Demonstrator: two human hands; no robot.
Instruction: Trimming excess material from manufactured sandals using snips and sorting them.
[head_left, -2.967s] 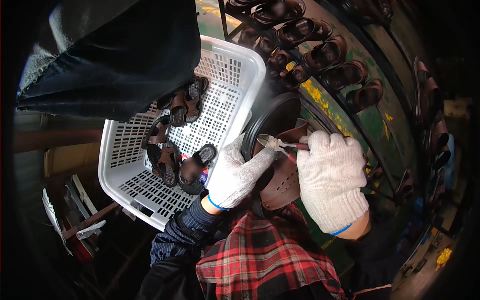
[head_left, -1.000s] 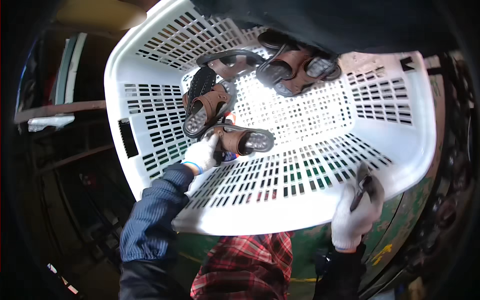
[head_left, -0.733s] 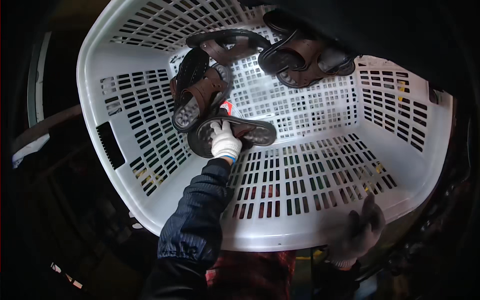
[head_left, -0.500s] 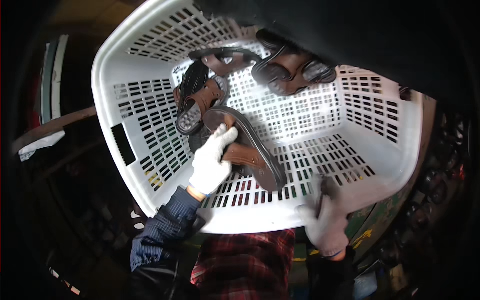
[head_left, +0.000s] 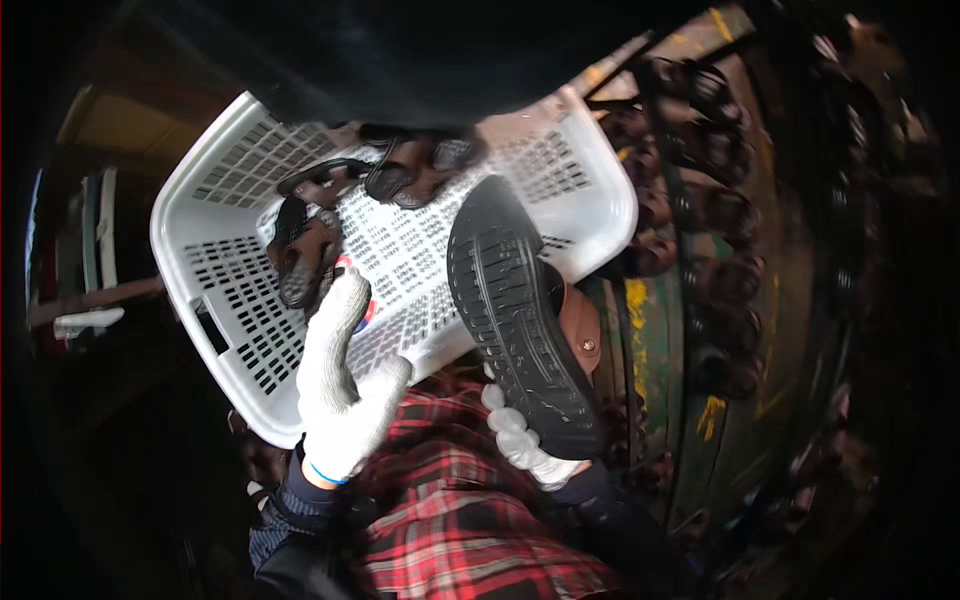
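A sandal with a black ridged sole (head_left: 520, 310) and a brown strap is gripped in my right hand (head_left: 518, 437), which wears a white glove. Its sole faces me, and the hand wraps round the heel end, partly hidden behind it. My left hand (head_left: 345, 400), also gloved in white, is empty, thumb and fingers apart, over the near side of a white plastic basket (head_left: 172, 240). Inside lie several brown and black sandals: one (head_left: 312, 250) beside my left fingertips, one (head_left: 325, 182) behind it, and one (head_left: 408, 172) toward the far wall.
Rows of brown sandals (head_left: 720, 215) stand on green boards (head_left: 655, 350) with yellow marks at the right. A large dark shape (head_left: 400, 55) covers the top of the view. Pale upright boards (head_left: 105, 225) stand at the far left.
The sandal my left hand held in the basket is now in my right hand, lifted rightward and turned sole toward me. My left hand has let go. The basket now appears farther left.
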